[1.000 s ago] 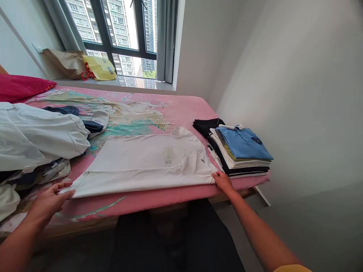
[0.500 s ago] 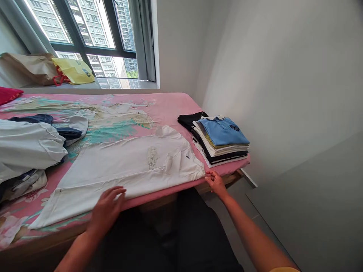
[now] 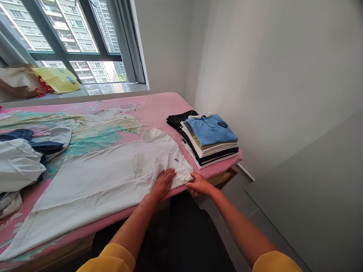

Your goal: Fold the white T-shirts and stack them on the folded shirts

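Note:
A white T-shirt (image 3: 104, 177) lies spread along the front edge of the bed, its near side folded inward and small dark print on its front. My left hand (image 3: 163, 183) rests flat on the shirt close to its collar end, fingers stretched out. At the shirt's right near corner, my right hand (image 3: 198, 184) pinches the fabric between thumb and fingers. Beyond both hands stands a stack of folded clothes, topped by a blue polo shirt (image 3: 211, 130).
Black folded clothing (image 3: 181, 118) sits behind the stack. Rumpled white and navy clothes (image 3: 19, 162) lie at the left on the pink flowered bedsheet (image 3: 159, 104). A yellow bag (image 3: 58, 80) and a brown bag (image 3: 18, 81) are on the windowsill. A wall borders the right side.
My left hand has moved right along the shirt and now lies flat near the collar end. My right hand still holds the corner. The view has shifted to the right.

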{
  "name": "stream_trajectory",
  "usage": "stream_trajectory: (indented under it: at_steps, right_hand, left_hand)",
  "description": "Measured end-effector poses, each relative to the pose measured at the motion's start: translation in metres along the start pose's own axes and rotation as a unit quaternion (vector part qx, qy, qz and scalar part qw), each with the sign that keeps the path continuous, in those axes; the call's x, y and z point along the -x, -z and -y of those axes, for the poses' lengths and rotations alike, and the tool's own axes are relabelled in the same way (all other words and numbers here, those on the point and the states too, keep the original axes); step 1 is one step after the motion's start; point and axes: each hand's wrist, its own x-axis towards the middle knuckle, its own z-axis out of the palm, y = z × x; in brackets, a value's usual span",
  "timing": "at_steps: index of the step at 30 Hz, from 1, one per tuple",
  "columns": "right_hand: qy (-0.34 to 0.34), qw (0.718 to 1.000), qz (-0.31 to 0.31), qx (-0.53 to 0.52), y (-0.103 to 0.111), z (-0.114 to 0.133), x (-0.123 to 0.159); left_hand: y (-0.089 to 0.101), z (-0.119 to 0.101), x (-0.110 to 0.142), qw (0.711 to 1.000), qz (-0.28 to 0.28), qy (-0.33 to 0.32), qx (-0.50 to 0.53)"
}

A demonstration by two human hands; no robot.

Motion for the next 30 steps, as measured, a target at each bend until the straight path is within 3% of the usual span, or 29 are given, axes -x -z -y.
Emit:
stream_trajectory:
  at_steps: [8, 13, 15, 18, 23, 27, 30]
  right_hand:
    - [0.077, 0.978, -0.146, 0.123, 0.0, -0.001, 0.002]
    - [0.081, 0.961, -0.251, -0.083, -0.007, -0.02, 0.014]
    - [0.05, 0.963, -0.215, -0.153, -0.019, -0.025, 0.023]
    - [-0.001, 0.963, -0.106, -0.246, -0.046, -0.021, 0.034]
    - [-0.029, 0.885, -0.054, -0.462, -0.09, 0.005, 0.034]
    - [-0.029, 0.838, -0.156, -0.522, -0.11, 0.02, 0.015]
    - [-0.057, 0.811, -0.239, -0.532, -0.112, 0.024, -0.001]
  left_hand:
    - [-0.004, 0.001, 0.003, 1.0, 0.002, -0.015, -0.023]
    - [-0.005, 0.002, 0.003, 0.999, 0.012, -0.019, -0.034]
    - [-0.005, 0.002, 0.003, 0.999, 0.015, -0.02, -0.036]
    - [-0.005, 0.001, 0.002, 0.999, 0.024, -0.016, -0.037]
    - [-0.001, 0.0, 0.004, 0.999, 0.039, -0.017, -0.023]
    - [0.001, -0.001, 0.004, 0.999, 0.04, -0.018, -0.011]
    - [0.001, -0.001, 0.003, 0.999, 0.036, -0.022, -0.018]
